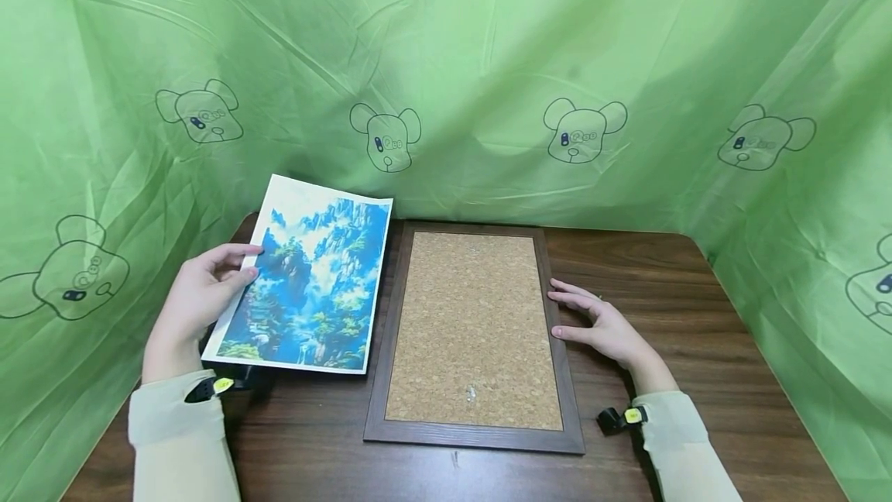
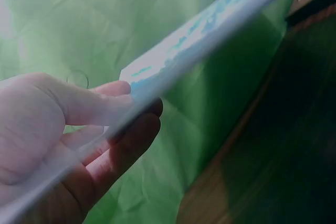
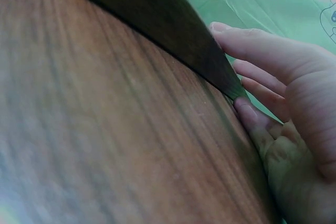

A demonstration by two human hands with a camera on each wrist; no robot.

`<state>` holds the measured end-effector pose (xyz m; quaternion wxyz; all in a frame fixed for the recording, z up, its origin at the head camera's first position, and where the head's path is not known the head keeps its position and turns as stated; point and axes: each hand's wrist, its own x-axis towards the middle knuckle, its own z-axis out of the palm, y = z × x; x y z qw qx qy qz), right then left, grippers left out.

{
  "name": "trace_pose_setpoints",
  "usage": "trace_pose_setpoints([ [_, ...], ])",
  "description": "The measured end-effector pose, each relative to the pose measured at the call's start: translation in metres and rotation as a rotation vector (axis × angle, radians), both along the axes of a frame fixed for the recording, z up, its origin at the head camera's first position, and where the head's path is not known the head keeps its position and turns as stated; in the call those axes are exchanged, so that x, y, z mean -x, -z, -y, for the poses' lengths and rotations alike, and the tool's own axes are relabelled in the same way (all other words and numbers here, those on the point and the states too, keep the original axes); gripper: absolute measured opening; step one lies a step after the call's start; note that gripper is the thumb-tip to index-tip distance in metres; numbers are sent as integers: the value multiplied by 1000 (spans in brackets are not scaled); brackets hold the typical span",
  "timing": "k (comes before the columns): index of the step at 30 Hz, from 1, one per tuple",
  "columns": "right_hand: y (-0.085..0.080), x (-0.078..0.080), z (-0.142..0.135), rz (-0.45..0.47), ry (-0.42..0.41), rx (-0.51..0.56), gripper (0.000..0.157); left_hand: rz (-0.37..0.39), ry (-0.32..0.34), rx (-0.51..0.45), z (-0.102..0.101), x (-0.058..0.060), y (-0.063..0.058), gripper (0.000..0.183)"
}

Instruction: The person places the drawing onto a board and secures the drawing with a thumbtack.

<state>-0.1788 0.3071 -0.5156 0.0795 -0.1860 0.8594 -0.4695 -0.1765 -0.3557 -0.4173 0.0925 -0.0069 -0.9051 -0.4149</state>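
In my left hand [image 1: 198, 289] is a printed landscape picture [image 1: 307, 277] of blue mountains and green trees with a white border, pinched at its left edge between thumb and fingers. The left wrist view shows the sheet [image 2: 184, 51] nearly edge-on, the thumb on one side and fingers on the other. To its right, a cork board [image 1: 477, 324] in a dark brown wooden frame [image 1: 474, 434] lies flat. My right hand [image 1: 606, 331] touches the frame's right side with extended fingers; close up, the fingertips [image 3: 220, 30] meet the frame's dark side [image 3: 157, 19].
Everything is on a dark wood-grain table [image 1: 641, 269]. Green fabric [image 1: 481, 60] with mouse-like outline drawings hangs around its back and sides. A small whitish mark [image 1: 471, 393] shows low on the cork.
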Motion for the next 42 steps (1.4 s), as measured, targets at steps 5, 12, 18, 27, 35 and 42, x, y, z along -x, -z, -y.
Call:
trace_pose_setpoints([
  [5,-1,0,0,0,2,7,65,21,-7,-21,-14,4,-8,36],
  [12,-2,-1,0,9,6,-3,65,77,36,-128,-37,10,-11,37],
  [18,-2,-1,1,11,9,4,64,121,51,-262,-63,16,-9,39],
  [27,-3,-1,0,11,7,4,64,142,83,-259,-79,12,-18,36],
  [35,1,-1,-1,6,10,23,63,178,223,-320,-92,12,-19,33],
  [42,1,0,0,3,13,9,63,220,265,-333,-110,13,-16,33],
])
